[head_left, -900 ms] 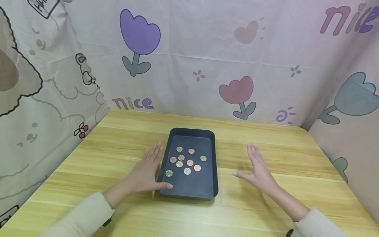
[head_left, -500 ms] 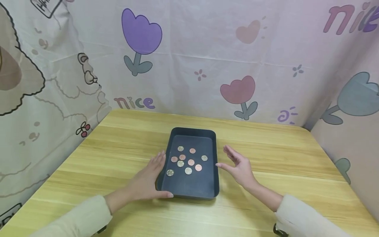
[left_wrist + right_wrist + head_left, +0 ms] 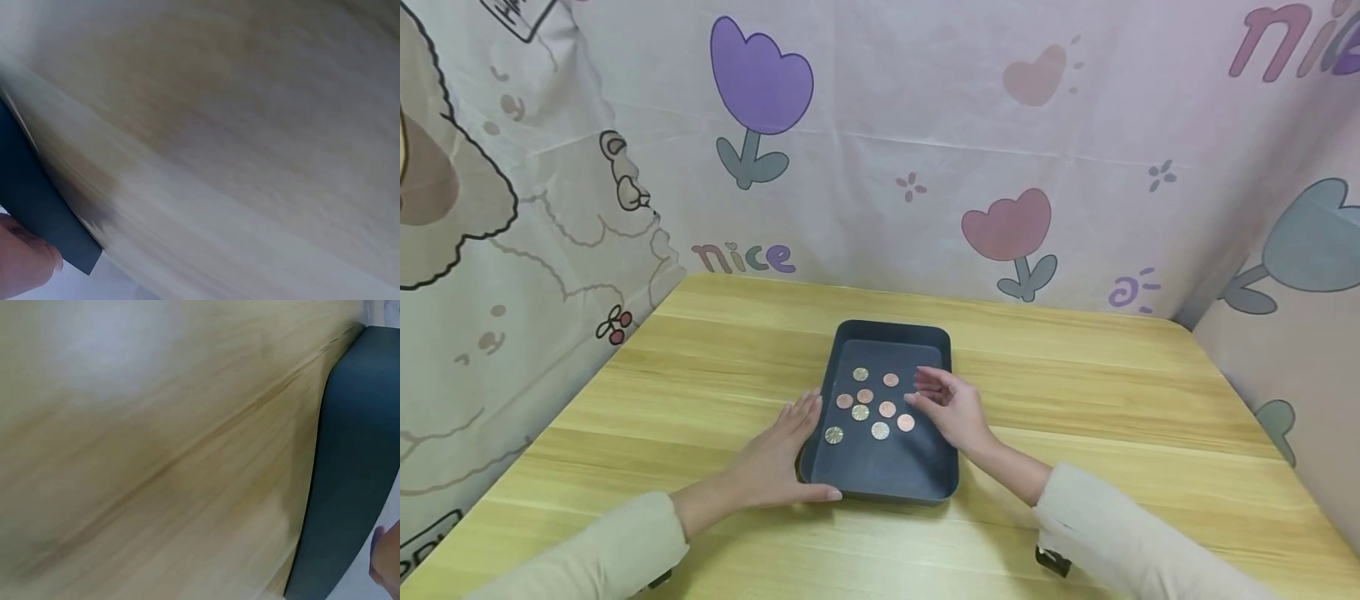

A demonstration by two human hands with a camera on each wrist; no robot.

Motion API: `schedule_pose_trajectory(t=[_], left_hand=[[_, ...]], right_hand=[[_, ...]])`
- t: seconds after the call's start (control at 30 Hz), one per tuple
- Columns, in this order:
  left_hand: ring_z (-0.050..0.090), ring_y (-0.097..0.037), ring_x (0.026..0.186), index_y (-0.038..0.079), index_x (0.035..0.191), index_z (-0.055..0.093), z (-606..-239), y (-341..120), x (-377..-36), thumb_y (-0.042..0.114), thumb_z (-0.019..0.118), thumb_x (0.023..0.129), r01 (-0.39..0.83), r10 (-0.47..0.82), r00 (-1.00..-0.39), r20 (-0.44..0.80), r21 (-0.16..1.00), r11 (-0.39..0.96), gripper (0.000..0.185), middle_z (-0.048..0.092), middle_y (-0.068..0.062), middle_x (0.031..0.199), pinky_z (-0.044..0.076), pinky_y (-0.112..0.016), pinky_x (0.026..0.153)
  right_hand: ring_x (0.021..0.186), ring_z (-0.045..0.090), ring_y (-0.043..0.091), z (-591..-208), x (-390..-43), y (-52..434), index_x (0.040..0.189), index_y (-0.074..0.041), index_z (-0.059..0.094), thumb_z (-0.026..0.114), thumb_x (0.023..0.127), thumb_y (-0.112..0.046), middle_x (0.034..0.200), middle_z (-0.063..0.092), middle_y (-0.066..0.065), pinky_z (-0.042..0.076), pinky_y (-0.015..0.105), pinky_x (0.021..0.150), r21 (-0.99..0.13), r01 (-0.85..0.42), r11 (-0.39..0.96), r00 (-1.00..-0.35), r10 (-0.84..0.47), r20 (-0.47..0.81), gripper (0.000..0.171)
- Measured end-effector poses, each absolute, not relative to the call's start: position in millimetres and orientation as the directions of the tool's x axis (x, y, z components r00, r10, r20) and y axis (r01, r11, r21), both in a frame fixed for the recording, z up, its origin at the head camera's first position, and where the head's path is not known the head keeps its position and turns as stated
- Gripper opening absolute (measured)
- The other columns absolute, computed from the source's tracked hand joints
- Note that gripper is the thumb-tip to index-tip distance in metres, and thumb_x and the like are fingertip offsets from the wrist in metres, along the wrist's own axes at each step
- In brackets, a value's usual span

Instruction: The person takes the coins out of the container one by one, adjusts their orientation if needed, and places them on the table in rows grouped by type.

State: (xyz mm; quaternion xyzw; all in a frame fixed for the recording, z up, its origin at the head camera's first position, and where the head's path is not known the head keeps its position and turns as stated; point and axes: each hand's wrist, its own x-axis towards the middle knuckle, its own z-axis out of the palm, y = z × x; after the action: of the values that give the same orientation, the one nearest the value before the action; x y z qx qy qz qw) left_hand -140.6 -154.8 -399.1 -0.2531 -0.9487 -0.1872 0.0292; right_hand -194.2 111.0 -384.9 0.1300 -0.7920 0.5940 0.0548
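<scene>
1. Setting: a light wooden table enclosed by a pale curtain printed with tulips and the word "nice".
2. Dark tray: rests flat at the table's centre, long axis pointing away from the person.
3. Coins: copper and silver pieces lie scattered on the tray floor, mostly in its far half.
4. Left hand: lies against the tray's left wall, fingers straight along the rim, thumb at the near left corner; it steadies rather than clasps.
5. Right hand: hovers over the tray's right side, just right of the coins, fingers loosely bent and a little apart, holding nothing visible.
6. Wrist views: blurred table grain and tray edge only.
</scene>
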Motion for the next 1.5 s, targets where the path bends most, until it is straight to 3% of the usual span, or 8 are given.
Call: schedule_pose_trajectory(t=[0.27, 0.47, 0.77, 1.27, 1.5], left_hand=[[0.021, -0.033, 0.142, -0.005, 0.144, 0.025, -397, -153, -141, 0.075, 0.062, 0.063, 0.493, 0.471, -0.870, 0.149, 0.320, 0.809, 0.120, 0.019, -0.018, 0.153, 0.022, -0.045, 0.115], [0.022, -0.033, 0.141, -0.005, 0.143, 0.026, -395, -153, -143, 0.074, 0.063, 0.063, 0.495, 0.474, -0.868, 0.146, 0.311, 0.811, 0.119, 0.020, -0.018, 0.153, 0.023, -0.045, 0.115], [0.021, -0.033, 0.141, -0.005, 0.143, 0.026, -395, -153, -144, 0.074, 0.064, 0.063, 0.497, 0.479, -0.867, 0.138, 0.314, 0.809, 0.118, 0.020, -0.018, 0.153, 0.022, -0.045, 0.115], [0.020, -0.034, 0.142, -0.005, 0.143, 0.025, -390, -153, -141, 0.072, 0.065, 0.064, 0.481, 0.470, -0.875, 0.116, 0.325, 0.814, 0.118, 0.019, -0.019, 0.153, 0.021, -0.045, 0.116], [0.019, -0.035, 0.142, -0.006, 0.143, 0.025, -388, -154, -140, 0.073, 0.064, 0.064, 0.480, 0.479, -0.874, 0.084, 0.314, 0.819, 0.118, 0.019, -0.021, 0.153, 0.020, -0.046, 0.116]], right_hand=[[0.081, 0.065, 0.024, -388, -199, 106, 0.106, 0.010, 0.063, 0.072, 0.076, 0.002, 0.091, 0.067, 0.020, 0.057, 0.023, 0.070, -0.859, -0.253, 0.445, -0.963, -0.204, 0.178, 0.032], [0.068, 0.058, 0.012, -385, -204, 105, 0.095, 0.007, 0.066, 0.074, 0.073, 0.001, 0.077, 0.065, 0.010, 0.050, 0.020, 0.059, -0.761, -0.226, 0.608, -0.965, -0.247, 0.090, 0.024], [0.064, 0.051, 0.011, -384, -205, 99, 0.081, 0.000, 0.065, 0.077, 0.070, -0.002, 0.069, 0.059, 0.004, 0.044, 0.021, 0.057, -0.618, -0.233, 0.751, -0.960, -0.280, 0.023, 0.016], [0.056, 0.045, 0.009, -385, -203, 94, 0.071, -0.002, 0.059, 0.077, 0.069, 0.000, 0.060, 0.051, 0.001, 0.037, 0.017, 0.050, -0.563, -0.301, 0.770, -0.938, -0.345, 0.030, 0.018], [0.055, 0.044, 0.009, -384, -202, 94, 0.066, -0.004, 0.057, 0.074, 0.076, -0.006, 0.059, 0.051, 0.000, 0.036, 0.018, 0.048, -0.606, -0.278, 0.745, -0.937, -0.348, 0.002, 0.020]])
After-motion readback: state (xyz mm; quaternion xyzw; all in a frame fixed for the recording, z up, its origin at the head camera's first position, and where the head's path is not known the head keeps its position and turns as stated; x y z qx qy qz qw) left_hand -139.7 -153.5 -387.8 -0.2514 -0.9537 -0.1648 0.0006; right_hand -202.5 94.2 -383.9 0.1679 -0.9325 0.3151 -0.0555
